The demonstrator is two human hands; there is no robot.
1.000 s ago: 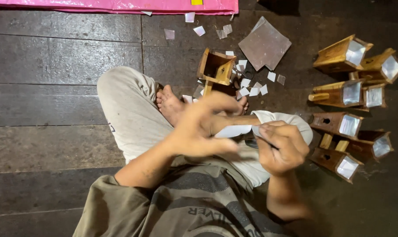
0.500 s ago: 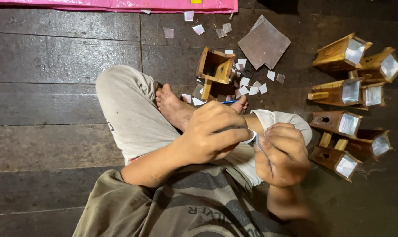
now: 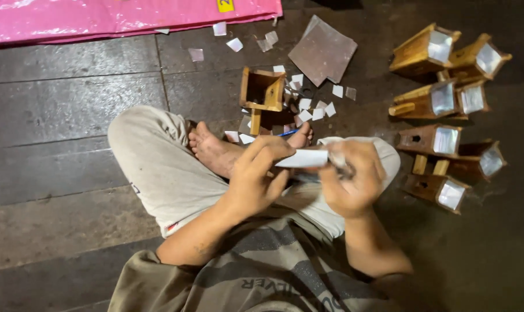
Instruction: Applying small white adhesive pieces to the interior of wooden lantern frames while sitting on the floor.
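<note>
Open wooden box (image 3: pixel 262 89) ahead of feet, offcuts (image 3: pixel 308 104) beside it, finished boxes (image 3: pixel 447 115) right

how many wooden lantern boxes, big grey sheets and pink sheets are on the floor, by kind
wooden lantern boxes with shiny panels, clustered to the person's right: 7
open wooden lantern box without panels, by the feet: 1
large grey sheet: 1
pink sheet at the top edge: 1
total: 10
The small cut scraps are too many and too small to count exactly.

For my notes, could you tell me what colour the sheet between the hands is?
White sheet, clearest in the head view.
</note>
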